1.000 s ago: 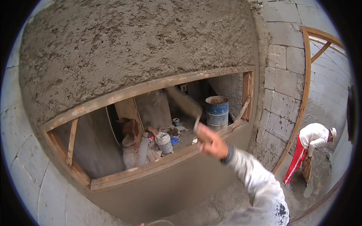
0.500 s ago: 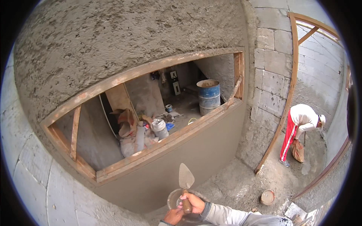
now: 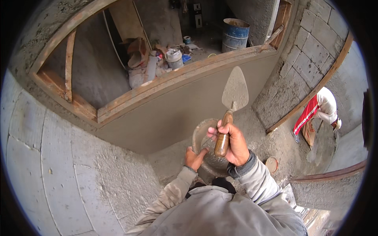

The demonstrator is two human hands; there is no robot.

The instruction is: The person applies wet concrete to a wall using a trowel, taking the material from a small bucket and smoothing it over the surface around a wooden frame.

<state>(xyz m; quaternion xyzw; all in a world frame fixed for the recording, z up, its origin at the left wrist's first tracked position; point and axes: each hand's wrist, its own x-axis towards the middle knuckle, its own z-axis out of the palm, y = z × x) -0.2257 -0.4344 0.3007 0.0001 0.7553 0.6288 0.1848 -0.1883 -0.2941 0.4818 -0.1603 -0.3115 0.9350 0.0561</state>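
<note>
My right hand [image 3: 237, 144] is wrapped round the brown wooden handle of a pointed trowel [image 3: 235, 89]. The trowel's blade, coated with thin grey residue, points away from me and sits above the far side of a round mortar tub [image 3: 198, 133]. At the tub's left rim, my left hand [image 3: 193, 158] grips the edge, its thumb on the inner side. Wet grey smears show inside the tub, though my right hand and the trowel handle cover part of it.
Ahead, a smooth plastered wall [image 3: 165, 108] stands beneath a wooden window frame [image 3: 118, 109]. Bare block wall [image 3: 59, 169] curves along my left. To the right lie a small round container [image 3: 271, 165] and a doorway post [image 3: 311, 100]; beyond, another person [image 3: 326, 104] bends over a sack [image 3: 310, 135].
My view has tilted down, bringing my forearms and the tub into sight. The trowel appears larger and higher in view, still in my right hand. The other person bends lower.
</note>
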